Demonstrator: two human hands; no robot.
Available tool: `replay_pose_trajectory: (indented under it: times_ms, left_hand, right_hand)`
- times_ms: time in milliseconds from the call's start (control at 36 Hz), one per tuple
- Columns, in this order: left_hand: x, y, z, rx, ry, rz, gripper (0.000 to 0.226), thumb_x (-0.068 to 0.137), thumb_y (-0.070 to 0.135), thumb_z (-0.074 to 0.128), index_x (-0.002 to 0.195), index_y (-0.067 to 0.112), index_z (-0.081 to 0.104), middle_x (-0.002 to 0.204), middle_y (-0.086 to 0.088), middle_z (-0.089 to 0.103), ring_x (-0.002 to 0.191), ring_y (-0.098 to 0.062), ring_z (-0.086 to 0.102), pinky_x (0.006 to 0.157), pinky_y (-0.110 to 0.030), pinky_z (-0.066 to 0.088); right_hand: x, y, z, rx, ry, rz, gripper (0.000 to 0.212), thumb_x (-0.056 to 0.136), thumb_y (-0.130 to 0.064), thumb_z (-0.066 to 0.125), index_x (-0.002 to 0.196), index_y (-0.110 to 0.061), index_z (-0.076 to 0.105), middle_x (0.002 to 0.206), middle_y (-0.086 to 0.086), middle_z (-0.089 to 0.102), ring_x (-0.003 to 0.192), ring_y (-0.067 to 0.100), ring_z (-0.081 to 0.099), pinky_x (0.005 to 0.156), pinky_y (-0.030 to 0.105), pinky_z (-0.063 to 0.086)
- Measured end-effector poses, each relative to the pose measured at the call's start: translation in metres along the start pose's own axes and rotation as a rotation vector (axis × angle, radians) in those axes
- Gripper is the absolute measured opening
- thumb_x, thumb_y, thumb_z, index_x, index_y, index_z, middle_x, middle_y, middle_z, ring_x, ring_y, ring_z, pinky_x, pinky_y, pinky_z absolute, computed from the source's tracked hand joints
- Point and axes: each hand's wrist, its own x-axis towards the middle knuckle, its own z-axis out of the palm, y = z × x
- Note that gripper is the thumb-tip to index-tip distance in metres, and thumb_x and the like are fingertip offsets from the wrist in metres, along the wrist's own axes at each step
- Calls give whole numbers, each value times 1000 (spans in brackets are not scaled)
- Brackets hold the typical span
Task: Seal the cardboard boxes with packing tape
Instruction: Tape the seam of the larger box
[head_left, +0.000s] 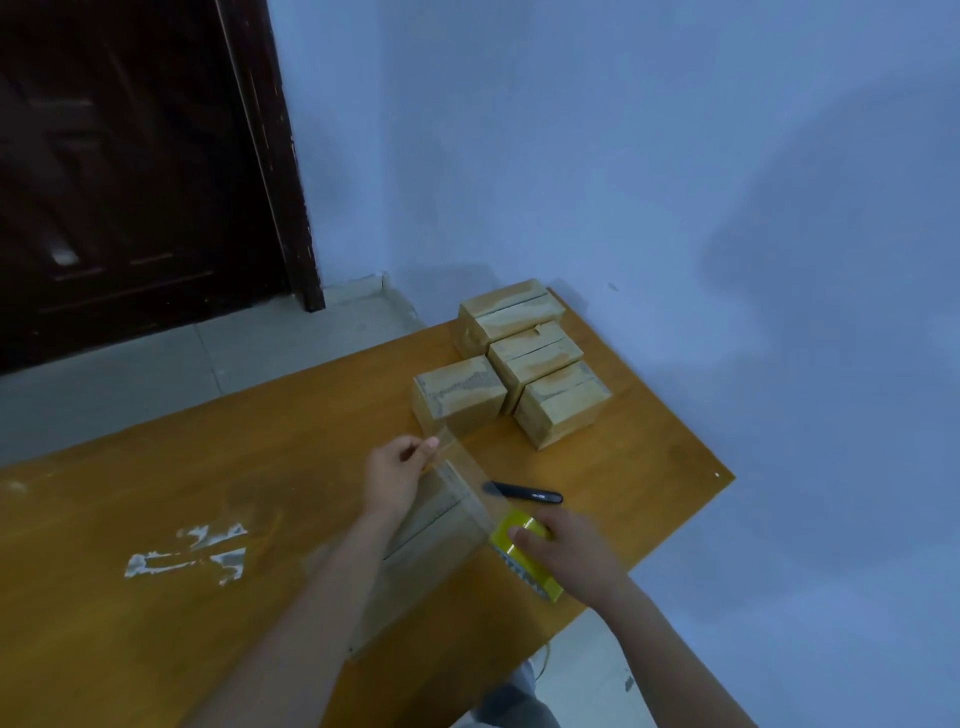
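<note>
Left hand (396, 475) pinched the free end of a clear tape strip (464, 480) above the near cardboard box (415, 561), which lay on the wooden desk (156, 597) under the forearm. Right hand (563, 553) gripped the yellow tape roll (524, 551) just beside that box's right edge, the strip stretched between both hands. Beyond the roll lay a black utility knife (524, 493). Farther back, four smaller cardboard boxes (519, 364) stood clustered together near the desk's far corner, by the blue wall (675, 156).
</note>
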Motion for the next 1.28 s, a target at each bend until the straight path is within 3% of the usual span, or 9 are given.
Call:
replay_pose_trajectory:
  times_ms: [83, 333, 528, 667, 778, 889, 1139, 1278]
  left_hand:
    - [3, -4, 2, 27, 13, -8, 28, 90, 36, 61, 68, 20, 65, 70, -2, 65, 72, -22, 60, 69, -35, 46]
    - [7, -4, 10, 182, 44, -56, 33, 93, 41, 56, 68, 21, 63, 68, 1, 63, 61, -15, 55, 55, -27, 38]
    - [9, -4, 10, 194, 56, -74, 34, 93, 41, 56, 69, 18, 64, 69, 0, 63, 59, -14, 53, 54, -27, 37]
    - [10, -4, 10, 236, 46, -79, 34, 93, 42, 55, 69, 19, 63, 67, 0, 62, 58, -14, 52, 52, -26, 36]
    - [13, -5, 11, 242, 39, -114, 35, 94, 41, 54, 72, 16, 64, 65, -2, 60, 53, -15, 48, 49, -25, 32]
    - [15, -5, 11, 257, 23, -149, 36, 94, 40, 55, 75, 12, 66, 63, -2, 58, 50, -15, 46, 48, -24, 31]
    - [27, -7, 10, 229, -58, -277, 30, 91, 39, 60, 74, 16, 69, 71, 0, 63, 65, -16, 57, 57, -25, 41]
    - [36, -6, 9, 193, -150, -418, 31, 87, 37, 67, 82, 6, 71, 83, -8, 66, 77, -24, 62, 74, -33, 50]
  right_hand:
    - [2, 1, 3, -7, 15, 36, 48, 89, -50, 54, 83, -3, 59, 70, 3, 51, 61, 12, 47, 57, 29, 34]
    - [6, -2, 8, -50, 11, 65, 35, 91, -47, 54, 73, -17, 52, 67, 1, 48, 58, 11, 44, 54, 25, 31]
    - [11, 2, 10, -50, 22, 66, 37, 90, -48, 53, 74, -15, 55, 67, 3, 48, 59, 12, 44, 56, 28, 32]
    - [14, 7, 14, -10, 23, 84, 45, 89, -49, 55, 85, -5, 63, 68, 4, 53, 60, 12, 48, 57, 29, 35]
    - [15, 7, 18, -12, -7, 92, 43, 90, -48, 53, 87, -7, 65, 73, 12, 61, 61, 13, 50, 57, 28, 36]
    - [13, 6, 19, -39, -4, 74, 40, 92, -46, 51, 72, -13, 51, 66, 4, 45, 58, 12, 41, 52, 25, 27]
    - [14, 11, 26, 14, 2, 74, 39, 92, -45, 52, 79, -9, 60, 66, 3, 51, 57, 12, 46, 52, 25, 32]
    - [16, 11, 27, -1, 1, 80, 40, 92, -45, 52, 63, -19, 40, 59, -2, 39, 54, 10, 38, 50, 24, 26]
